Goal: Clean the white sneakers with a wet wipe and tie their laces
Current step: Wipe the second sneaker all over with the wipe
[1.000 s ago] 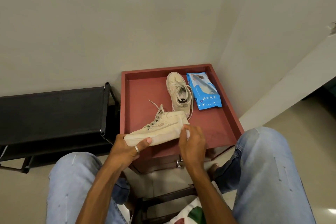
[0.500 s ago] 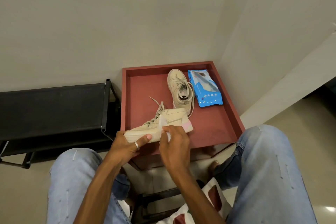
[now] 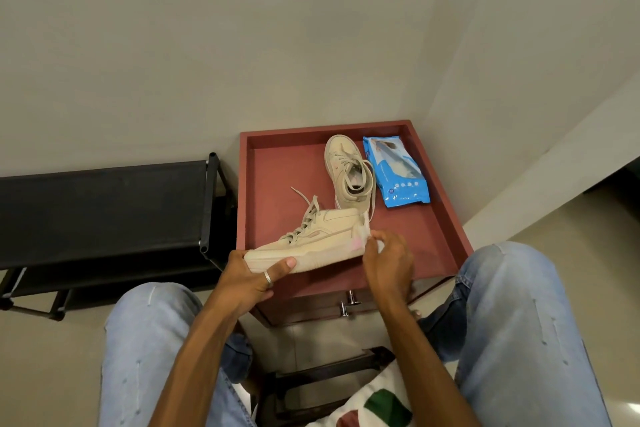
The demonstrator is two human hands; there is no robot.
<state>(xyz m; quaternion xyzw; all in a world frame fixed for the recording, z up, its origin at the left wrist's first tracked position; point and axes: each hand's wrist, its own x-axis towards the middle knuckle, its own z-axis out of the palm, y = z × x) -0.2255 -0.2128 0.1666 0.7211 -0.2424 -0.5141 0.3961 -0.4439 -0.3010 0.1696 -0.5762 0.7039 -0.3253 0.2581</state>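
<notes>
While your right hand [image 3: 389,262] has its fingertips [image 3: 379,236] pinched on the wet wipe [image 3: 361,233], pressing it against the heel of the held sneaker [image 3: 311,241], your left hand [image 3: 249,279] is wrapped round the toe end with the thumb laid along the sole edge. So both hands are gripping something, nothing idle.

Honestly you look early-to-mid in the job. This shoe is being wiped at the heel, and its laces [image 3: 304,215], just above your left fingers, hang loose and untied. Beyond your right fingertips the second sneaker [image 3: 349,173] lies on the red table [image 3: 284,163], laces slack too, and I can't tell if it's been wiped. Just right of that sits the blue wipe pack [image 3: 398,172].

Hard to make out: the wipe is mostly hidden by your fingers, the shoe's far side faces away, and how much dirt is left on it is too fine to see.
</notes>
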